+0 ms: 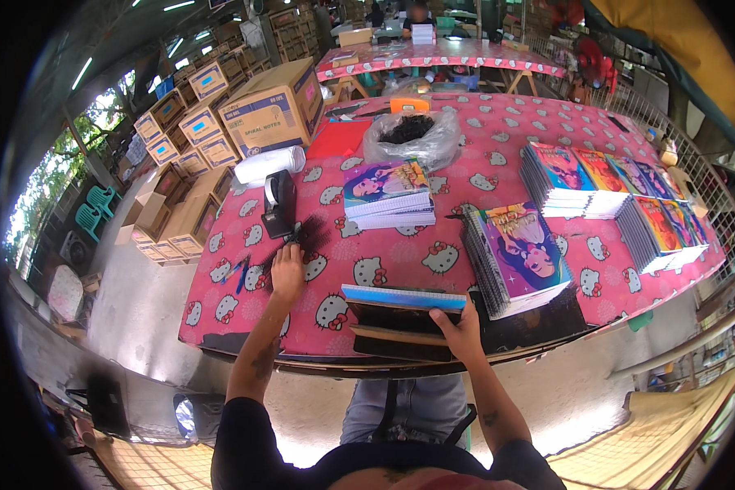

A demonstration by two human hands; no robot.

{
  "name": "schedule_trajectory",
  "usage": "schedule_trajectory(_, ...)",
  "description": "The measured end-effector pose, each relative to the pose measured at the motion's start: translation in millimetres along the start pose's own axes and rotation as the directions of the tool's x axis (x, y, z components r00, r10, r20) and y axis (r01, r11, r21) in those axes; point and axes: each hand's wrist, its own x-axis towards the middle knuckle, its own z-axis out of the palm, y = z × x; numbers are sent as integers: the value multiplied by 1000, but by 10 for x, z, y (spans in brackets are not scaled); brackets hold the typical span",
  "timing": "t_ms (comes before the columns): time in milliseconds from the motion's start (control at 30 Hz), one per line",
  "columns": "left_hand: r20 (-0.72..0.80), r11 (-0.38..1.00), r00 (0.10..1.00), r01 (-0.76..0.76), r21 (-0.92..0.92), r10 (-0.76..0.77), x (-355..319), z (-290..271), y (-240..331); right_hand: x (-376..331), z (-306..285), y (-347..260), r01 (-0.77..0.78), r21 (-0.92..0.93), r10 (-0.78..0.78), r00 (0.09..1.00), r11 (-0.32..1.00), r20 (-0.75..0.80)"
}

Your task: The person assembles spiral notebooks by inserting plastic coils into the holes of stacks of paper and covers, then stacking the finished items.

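My left hand reaches to a loose pile of thin black strands beside a black tape dispenser. Its fingers are bent together at the pile; what they pinch, if anything, is too small to make out. With my right hand I grip the right end of a notebook, thumb in front. The notebook shows a blue-white edge and leans at a dark wooden stand by the table's front edge. To its right lies a tall stack of spiral notebooks with colourful covers.
More notebooks lie mid-table, with further stacks at the right. A plastic bag of black strands, white roll, red sheet and large carton stand farther back. Small blue-handled tools lie left.
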Motion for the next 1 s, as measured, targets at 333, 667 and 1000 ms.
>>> schedule_trajectory(333, 129, 795, 965, 261, -547, -228, -203, -1022, 803, -89, 79, 73, -15, -69, 7, 993, 998, -116)
schedule_trajectory(667, 201, 175, 906, 281, -943, -374, -600, -1430, 1304, 17, 58, -59, 83, -263, -116, 987, 961, -112)
schedule_trajectory(1000, 28, 597, 978, 149, -788, -208, -275, -1664, 1334, 518, 1074, -523, 551, -649, -321, 834, 525, 449)
